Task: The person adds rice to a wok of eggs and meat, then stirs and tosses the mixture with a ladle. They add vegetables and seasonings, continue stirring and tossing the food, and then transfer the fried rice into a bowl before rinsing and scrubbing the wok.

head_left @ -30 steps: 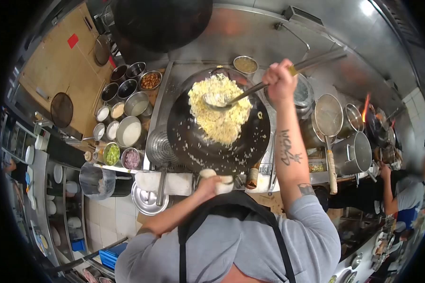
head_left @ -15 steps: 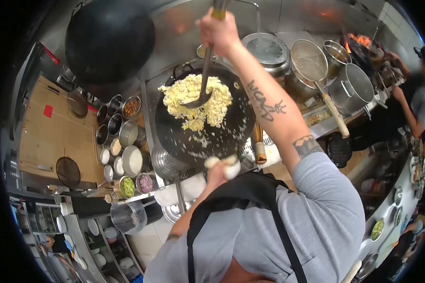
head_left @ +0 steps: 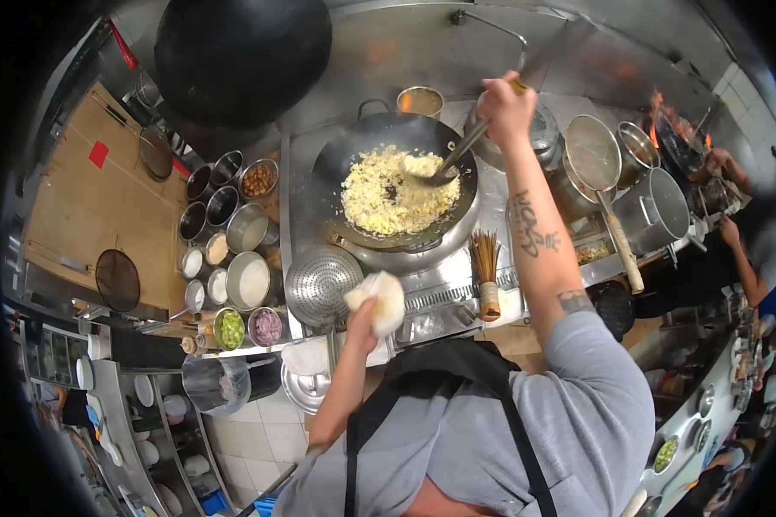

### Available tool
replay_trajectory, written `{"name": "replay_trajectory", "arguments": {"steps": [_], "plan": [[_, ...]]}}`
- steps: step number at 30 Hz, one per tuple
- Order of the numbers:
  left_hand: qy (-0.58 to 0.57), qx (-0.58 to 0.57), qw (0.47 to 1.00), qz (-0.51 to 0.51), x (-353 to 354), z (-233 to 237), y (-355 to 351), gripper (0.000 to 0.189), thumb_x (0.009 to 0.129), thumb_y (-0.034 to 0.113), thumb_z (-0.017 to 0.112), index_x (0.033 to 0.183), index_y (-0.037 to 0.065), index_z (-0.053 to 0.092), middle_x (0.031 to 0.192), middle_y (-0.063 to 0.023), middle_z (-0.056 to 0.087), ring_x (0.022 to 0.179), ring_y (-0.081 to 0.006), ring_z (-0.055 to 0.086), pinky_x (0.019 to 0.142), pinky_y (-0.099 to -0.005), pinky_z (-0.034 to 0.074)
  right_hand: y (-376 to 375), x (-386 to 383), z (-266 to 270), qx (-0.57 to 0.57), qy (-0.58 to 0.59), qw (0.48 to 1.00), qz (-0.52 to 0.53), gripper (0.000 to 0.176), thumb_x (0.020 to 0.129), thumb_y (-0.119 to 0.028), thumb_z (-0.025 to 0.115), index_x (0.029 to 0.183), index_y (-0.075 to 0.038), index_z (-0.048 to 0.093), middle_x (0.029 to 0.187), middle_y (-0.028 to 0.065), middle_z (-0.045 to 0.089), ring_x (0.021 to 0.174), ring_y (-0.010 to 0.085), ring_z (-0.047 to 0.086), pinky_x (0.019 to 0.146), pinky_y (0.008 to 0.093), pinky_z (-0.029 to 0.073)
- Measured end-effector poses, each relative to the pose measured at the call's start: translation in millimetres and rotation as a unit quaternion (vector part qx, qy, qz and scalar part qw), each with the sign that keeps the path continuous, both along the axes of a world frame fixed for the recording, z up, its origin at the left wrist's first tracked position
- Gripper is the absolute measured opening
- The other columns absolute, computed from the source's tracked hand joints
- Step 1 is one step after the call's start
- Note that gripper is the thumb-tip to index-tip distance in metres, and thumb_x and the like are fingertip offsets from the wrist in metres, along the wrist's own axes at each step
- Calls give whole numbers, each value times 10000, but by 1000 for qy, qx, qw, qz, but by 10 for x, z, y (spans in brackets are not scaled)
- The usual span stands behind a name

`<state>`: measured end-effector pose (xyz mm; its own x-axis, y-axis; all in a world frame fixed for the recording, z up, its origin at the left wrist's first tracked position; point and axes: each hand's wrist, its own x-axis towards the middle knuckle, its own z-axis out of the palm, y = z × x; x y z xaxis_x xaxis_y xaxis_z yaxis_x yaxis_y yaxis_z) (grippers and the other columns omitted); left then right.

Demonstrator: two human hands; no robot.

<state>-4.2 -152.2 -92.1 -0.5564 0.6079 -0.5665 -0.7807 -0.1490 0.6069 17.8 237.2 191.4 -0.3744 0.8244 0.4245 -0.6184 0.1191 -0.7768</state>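
A black wok (head_left: 332, 168) rests on the round burner, with yellow-white fried rice and egg (head_left: 379, 211) spread over its bottom. My right hand (head_left: 507, 112) grips the handle of a ladle (head_left: 461, 151) above the wok's right side. Some of the rice lies in the ladle's bowl, just over the rest. My left hand (head_left: 364, 327) is closed on a bunched white cloth (head_left: 383, 303), in front of the wok and apart from its rim. Beside the cloth lies a round perforated strainer (head_left: 323, 284).
Metal containers of ingredients (head_left: 253, 281) stand at the left. A bamboo brush (head_left: 488, 293) lies right of the burner. A strainer (head_left: 592, 153), pots (head_left: 655, 207) and a co-worker (head_left: 772, 233) are at the right. A large black wok (head_left: 241, 60) hangs upper left.
The wok has gone from tilted near me to level on the burner. My left hand with the cloth has come away from its rim. The ladle has moved right, and the rice is spread out.
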Motion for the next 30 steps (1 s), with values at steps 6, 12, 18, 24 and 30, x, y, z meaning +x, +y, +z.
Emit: {"name": "replay_trajectory", "arguments": {"steps": [6,12,18,24,30], "plan": [[0,-13,998,-67,-5,-47,-393,460,853,91,658,1267,8,476,1131,-132,618,984,-268,647,836,-408,554,-789,-763,-690,-63,-51,996,20,207,770,-64,648,629,-70,496,551,-33,487,433,84,458,389,257,352],[-61,42,996,-39,-134,-261,-693,451,875,99,630,1281,-5,461,1151,-159,610,1030,-302,634,880,-439,546,-1350,-896,-672,334,-115,935,33,211,784,-9,593,656,-66,435,558,-1,445,521,96,473,470,282,395],[-49,60,997,12,-213,-183,-1312,533,844,56,637,1324,-21,418,1195,-157,587,1064,-298,622,886,-423,545,-440,-124,-24,30,-75,995,-58,260,783,-12,615,640,-121,427,513,-40,403,401,67,363,369,253,289],[-62,83,993,-57,-293,-2,-1021,489,829,30,656,1276,-17,463,1142,-153,607,1035,-281,634,889,-401,544,-904,-519,-562,-68,-44,997,1,227,790,-40,632,666,-94,450,515,-18,424,425,107,424,402,265,373],[31,73,982,-171,-21,-36,-200,551,822,21,673,1320,6,438,1206,-126,595,1059,-245,623,914,-377,519,-1361,-433,-524,339,-134,924,112,205,809,-25,592,683,-60,434,572,55,528,480,141,498,442,287,402]]}}
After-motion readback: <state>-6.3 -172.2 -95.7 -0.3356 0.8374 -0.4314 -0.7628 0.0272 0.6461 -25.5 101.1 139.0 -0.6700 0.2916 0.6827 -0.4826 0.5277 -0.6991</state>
